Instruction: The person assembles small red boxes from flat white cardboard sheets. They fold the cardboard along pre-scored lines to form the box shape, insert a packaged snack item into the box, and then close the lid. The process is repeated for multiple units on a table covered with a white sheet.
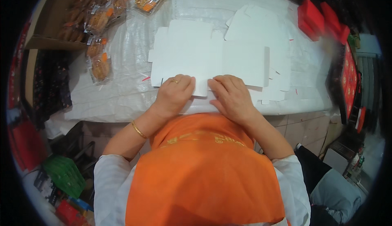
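Note:
A white cardboard box blank (185,50), partly folded, lies on the table in front of me, with flaps and crease lines along its sides. At its near edge, my left hand (174,94) grips the card left of a small flap, the fingers curled together. My right hand (233,95) pinches the same edge just right of that flap, its thumb below and its fingers bent over the card. The undersides of the fingertips are hidden. More flat white blanks (255,24) are stacked beneath and beyond it, to the right.
Clear-wrapped baked goods (150,1) lie at the far left, beside an open brown carton (57,40) of similar packs. Red boxes (311,20) stand at the far right. White woven sheeting (122,99) covers the table. A person in grey (335,191) is at the lower right.

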The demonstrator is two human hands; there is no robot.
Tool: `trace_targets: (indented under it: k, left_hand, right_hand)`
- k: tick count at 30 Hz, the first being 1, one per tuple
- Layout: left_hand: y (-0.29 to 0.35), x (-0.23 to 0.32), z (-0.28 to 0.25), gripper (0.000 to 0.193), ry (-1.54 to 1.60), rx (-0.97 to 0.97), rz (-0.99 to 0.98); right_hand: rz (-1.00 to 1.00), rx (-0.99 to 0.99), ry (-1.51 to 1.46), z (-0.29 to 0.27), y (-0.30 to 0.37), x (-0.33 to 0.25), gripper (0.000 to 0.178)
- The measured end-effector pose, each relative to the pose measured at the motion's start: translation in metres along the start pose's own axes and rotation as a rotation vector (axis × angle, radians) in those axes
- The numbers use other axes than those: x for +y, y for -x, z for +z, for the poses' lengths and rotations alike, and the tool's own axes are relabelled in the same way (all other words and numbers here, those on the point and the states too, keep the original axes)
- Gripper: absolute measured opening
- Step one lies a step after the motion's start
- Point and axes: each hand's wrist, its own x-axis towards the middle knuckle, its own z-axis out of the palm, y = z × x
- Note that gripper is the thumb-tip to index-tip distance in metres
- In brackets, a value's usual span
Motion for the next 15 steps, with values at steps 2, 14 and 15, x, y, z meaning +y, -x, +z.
trace_targets:
  k: [2, 14, 15]
  left_hand:
    - [-0.002, 0.006, 0.001, 0.023, 0.009, -0.01, -0.041]
    - [0.035, -0.023, -0.001, 0.046, 0.201, 0.158, -0.16]
    - [0.036, -0.022, 0.0, 0.045, 0.252, 0.147, -0.161]
  right_hand:
    - [-0.081, 0.075, 0.036, 0.018, -0.007, 0.002, 0.043]
    - [-0.162, 0.159, 0.027, 0.047, -0.013, 0.007, 0.038]
    - [-0.158, 0.171, 0.034, 0.048, -0.014, 0.007, 0.039]
